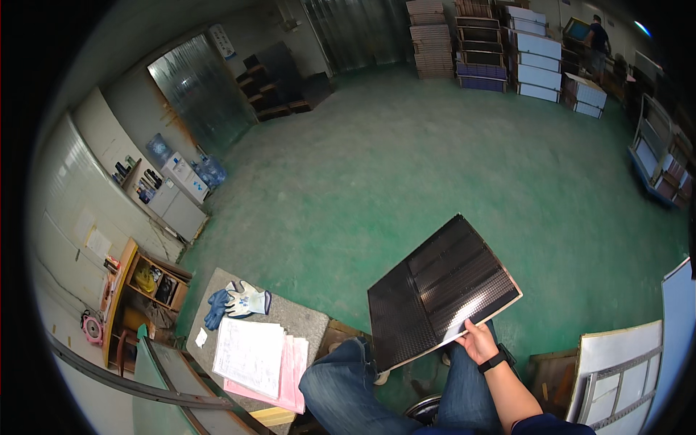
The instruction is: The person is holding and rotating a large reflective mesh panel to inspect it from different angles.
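Note:
My right hand [478, 344], wearing a dark wristband, grips the near right edge of a dark rectangular panel [438, 290]. Its thumb lies on the top face and the fingers go underneath. The panel has a fine grid pattern, a lighter rim and a bright reflection near my thumb. It is held tilted above my jeans-clad legs [355, 391]. My left hand does not show. To the left, a grey stone-like tabletop [297, 313] bears white papers [249, 355], pink sheets [293, 377] and white-and-blue work gloves [246, 301].
White panels and a metal frame [616, 384] lean at the lower right. A metal rail [138, 379] crosses the lower left. Beyond the green floor [348, 167] stand stacked boxes [538, 58], a loaded trolley [660, 156], a water dispenser [185, 177] and another person [597, 45].

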A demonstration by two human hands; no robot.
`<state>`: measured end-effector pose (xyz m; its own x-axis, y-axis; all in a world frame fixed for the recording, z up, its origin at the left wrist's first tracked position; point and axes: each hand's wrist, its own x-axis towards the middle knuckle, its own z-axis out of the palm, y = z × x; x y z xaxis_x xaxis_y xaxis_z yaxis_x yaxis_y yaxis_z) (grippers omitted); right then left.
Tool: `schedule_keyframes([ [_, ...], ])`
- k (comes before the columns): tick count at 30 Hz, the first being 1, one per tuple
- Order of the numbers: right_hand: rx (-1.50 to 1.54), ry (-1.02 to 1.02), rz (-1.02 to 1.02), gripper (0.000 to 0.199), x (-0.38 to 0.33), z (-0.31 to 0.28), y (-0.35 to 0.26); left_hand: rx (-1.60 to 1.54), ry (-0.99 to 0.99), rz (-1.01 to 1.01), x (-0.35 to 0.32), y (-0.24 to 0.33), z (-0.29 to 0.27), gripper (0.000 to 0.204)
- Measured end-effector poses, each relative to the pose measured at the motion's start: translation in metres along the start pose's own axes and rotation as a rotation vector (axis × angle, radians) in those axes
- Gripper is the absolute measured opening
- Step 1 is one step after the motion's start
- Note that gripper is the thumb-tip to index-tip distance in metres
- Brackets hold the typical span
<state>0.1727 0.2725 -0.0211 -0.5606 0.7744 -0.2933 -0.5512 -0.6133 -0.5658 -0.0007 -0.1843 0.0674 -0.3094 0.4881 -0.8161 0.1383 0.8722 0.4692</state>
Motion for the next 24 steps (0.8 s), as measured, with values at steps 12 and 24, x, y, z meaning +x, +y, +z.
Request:
schedule_keyframes([
  [12, -0.009, 0.044, -0.017, 0.026, -0.001, 0.004, 0.000, 0.114, -0.042, -0.018, 0.021, 0.036, -0.026, 0.026],
  [24, -0.021, 0.053, -0.005, 0.023, 0.004, 0.009, 0.006, 0.163, -0.068, -0.054, 0.005, 0.035, -0.028, 0.026],
])
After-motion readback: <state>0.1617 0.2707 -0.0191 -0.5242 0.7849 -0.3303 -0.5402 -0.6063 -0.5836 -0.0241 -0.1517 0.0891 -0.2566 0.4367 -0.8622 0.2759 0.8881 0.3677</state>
